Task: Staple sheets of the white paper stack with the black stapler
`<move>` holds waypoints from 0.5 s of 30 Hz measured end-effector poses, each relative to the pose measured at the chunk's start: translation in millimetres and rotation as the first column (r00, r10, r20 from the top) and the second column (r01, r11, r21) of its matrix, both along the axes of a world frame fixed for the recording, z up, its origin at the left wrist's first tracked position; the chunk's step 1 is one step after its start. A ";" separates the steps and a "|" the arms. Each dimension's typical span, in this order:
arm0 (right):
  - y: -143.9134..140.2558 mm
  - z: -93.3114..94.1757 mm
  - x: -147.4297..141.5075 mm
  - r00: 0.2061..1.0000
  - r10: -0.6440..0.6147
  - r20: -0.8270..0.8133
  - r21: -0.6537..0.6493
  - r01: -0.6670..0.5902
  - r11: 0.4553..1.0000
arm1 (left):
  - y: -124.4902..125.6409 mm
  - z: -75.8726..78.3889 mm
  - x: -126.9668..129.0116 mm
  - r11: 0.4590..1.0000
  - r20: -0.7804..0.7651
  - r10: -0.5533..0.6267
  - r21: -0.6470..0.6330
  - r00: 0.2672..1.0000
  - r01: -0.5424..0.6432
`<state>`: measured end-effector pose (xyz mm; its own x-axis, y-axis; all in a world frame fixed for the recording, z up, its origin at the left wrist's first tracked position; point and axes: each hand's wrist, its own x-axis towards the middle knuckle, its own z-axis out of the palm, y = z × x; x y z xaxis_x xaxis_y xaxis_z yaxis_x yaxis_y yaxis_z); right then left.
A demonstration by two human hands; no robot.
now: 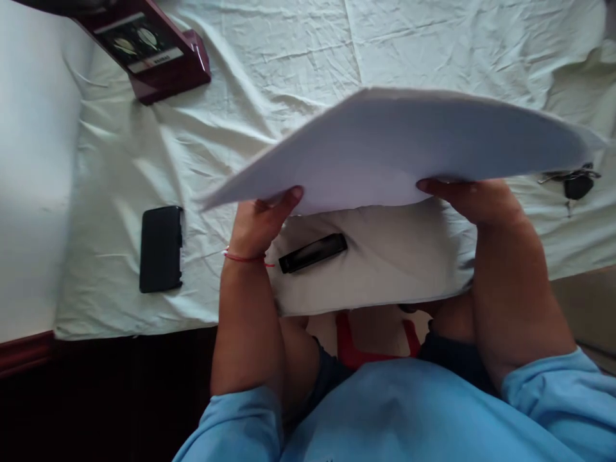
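From the head view, both hands hold a large, pale white sheet of stiff paper or thin board lifted off a bed covered with a creased white sheet. The left hand has its grip closed on the near left edge of the raised sheet, thumb on top, and a thin red thread bracelet circles that wrist. The right hand likewise grips the near right edge, thumb tip showing on the edge and the rest of the fingers hidden under it. The sheet tilts so its underside faces the camera, bowed slightly, and it hangs over the middle of the bed, above a white pillow-like cushion at the bed's near edge. On that cushion, just beside the left wrist, lies a slim black rectangular bar-shaped object. Nearer the bed's left edge lies a flat black rectangular phone-like case, well apart from the hands. At the far left corner rests a dark maroon box with a printed panel. Toward the right edge, partly under the lifted sheet, lies a black key fob with keys. The person wears light blue sleeves.
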<state>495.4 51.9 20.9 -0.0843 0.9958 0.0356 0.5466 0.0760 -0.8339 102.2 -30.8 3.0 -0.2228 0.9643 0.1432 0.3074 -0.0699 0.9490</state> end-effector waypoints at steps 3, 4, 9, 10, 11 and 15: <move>2.7 0.3 -0.8 0.999 0.035 -0.016 -0.060 -0.036 0.998 | 6.7 0.8 5.9 1.000 -0.053 -0.003 -0.007 0.999 0.002; 2.6 0.8 -1.6 0.998 0.048 -0.033 -0.058 -0.050 0.997 | 7.3 2.1 8.0 1.000 -0.051 -0.017 -0.013 0.999 0.017; -0.7 1.3 -2.9 1.000 0.000 -0.031 -0.048 -0.001 0.999 | 2.5 8.1 14.1 0.999 -0.017 -0.033 -0.016 0.999 0.033; -1.3 1.4 -2.4 1.000 -0.012 -0.011 -0.041 0.011 0.999 | 1.8 8.1 14.2 0.999 -0.010 -0.033 -0.009 0.999 0.033; -1.7 2.0 -1.7 1.000 -0.017 0.009 -0.019 0.017 1.000 | 1.5 7.7 14.0 0.999 -0.002 -0.036 0.001 0.999 0.036; -1.5 5.7 1.5 0.999 -0.007 0.043 0.088 0.003 0.996 | 2.1 5.1 10.8 0.998 0.037 -0.027 0.064 0.999 0.024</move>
<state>496.8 50.3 26.6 -0.0823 0.9895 0.1190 0.5826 0.1446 -0.7998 112.9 -28.7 8.1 -0.2048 0.9589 0.1964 0.2684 -0.1379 0.9534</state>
